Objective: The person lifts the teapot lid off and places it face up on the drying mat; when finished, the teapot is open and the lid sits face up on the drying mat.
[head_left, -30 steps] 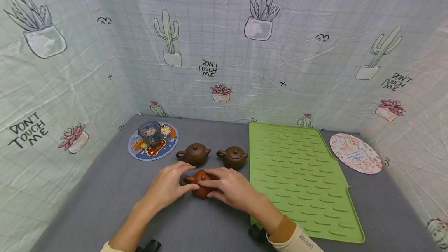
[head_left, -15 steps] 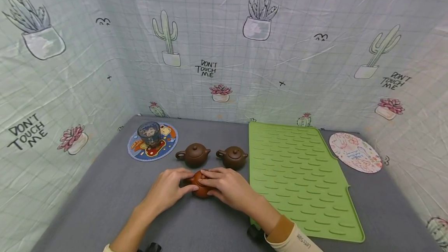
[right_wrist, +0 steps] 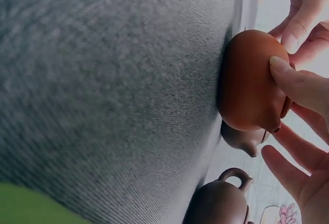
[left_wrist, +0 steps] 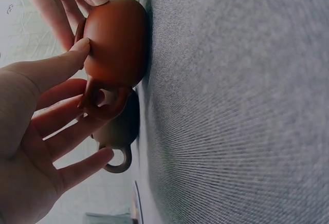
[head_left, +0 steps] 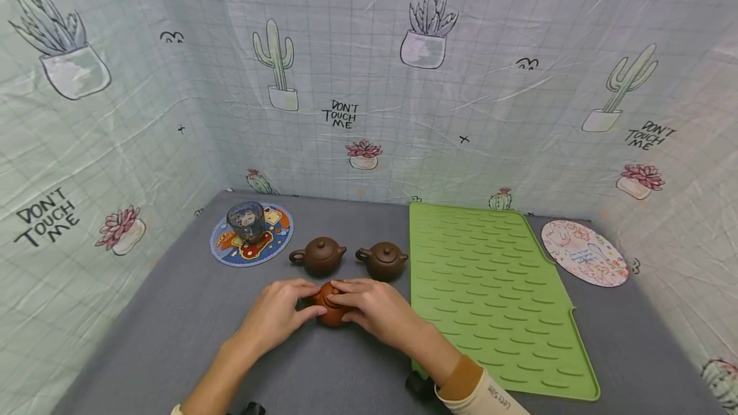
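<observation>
A small reddish-brown clay teapot (head_left: 332, 317) sits upright on the grey cloth, between both hands. My left hand (head_left: 275, 309) holds it from the handle side; in the left wrist view its thumb presses the body near the lid and the other fingers reach behind. From the spout side my right hand (head_left: 377, 308) grips it, thumb on the body and fingers over the lid. The right wrist view shows the teapot's spout (right_wrist: 272, 124) beside those fingers. Behind stand two dark brown teapots, one to the left (head_left: 321, 257) and one to the right (head_left: 385, 260).
A green ribbed mat (head_left: 490, 300) lies to the right. At the back left a clear printed glass (head_left: 246, 221) stands on a round blue mat (head_left: 230, 255). A pink-and-white oval mat (head_left: 585, 253) lies far right. A patterned curtain (head_left: 369, 82) encloses the table.
Over the first half second the left hand closes in slightly around the teapot's handle side, covering more of it. Since then both hands and the teapot have stayed nearly still.
</observation>
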Available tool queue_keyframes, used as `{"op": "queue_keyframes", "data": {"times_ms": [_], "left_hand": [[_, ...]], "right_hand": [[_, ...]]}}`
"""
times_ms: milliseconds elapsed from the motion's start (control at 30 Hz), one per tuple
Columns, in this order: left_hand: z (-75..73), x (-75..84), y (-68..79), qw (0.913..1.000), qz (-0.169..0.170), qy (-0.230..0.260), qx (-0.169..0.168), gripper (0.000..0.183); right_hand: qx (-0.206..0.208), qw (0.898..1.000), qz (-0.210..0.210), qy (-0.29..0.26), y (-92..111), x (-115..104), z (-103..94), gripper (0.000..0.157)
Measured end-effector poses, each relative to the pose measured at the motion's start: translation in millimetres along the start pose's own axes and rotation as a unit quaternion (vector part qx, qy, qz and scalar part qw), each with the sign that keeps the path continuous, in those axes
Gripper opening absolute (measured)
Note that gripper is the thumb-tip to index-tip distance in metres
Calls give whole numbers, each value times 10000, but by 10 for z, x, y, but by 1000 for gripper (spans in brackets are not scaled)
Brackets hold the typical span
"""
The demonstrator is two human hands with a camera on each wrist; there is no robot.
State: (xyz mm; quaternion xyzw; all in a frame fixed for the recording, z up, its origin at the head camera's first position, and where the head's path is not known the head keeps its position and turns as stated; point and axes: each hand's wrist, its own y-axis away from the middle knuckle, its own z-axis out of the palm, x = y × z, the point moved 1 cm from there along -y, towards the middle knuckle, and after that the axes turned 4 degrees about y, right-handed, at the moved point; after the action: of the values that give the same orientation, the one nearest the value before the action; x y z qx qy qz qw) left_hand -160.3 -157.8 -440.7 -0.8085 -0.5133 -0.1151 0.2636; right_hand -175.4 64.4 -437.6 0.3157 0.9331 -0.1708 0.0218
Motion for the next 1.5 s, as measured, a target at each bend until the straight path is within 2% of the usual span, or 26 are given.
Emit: {"op": "queue_keyframes", "data": {"times_ms": [133,300,500,767,1100,1333,1500], "left_hand": [[-3,9,4,9999,106,32,71,38],[-6,7,1,9998,190,104,-33,41],[-5,-5,11,9995,231,121,-157,36],[14,-22,12,9997,105,151,-169,35],[32,-29,-15,9998,83,-71,-165,29],[18,-38,-55,9998,69,60,-186,28],[37,-44,-83,9986,263,385,-245,27]], "right_hand": [[184,9995,27,-249,7,17,-39,49],[322,9988,61,-370,15,33,-80,50],[574,9979,7,-308,26,29,-124,44],[967,9949,-105,-248,83,27,-164,39],[1253,9920,1,-133,163,20,-331,44],[1340,9907,44,-253,203,26,-396,44],[1501,9873,243,-457,251,32,-444,40]]}}
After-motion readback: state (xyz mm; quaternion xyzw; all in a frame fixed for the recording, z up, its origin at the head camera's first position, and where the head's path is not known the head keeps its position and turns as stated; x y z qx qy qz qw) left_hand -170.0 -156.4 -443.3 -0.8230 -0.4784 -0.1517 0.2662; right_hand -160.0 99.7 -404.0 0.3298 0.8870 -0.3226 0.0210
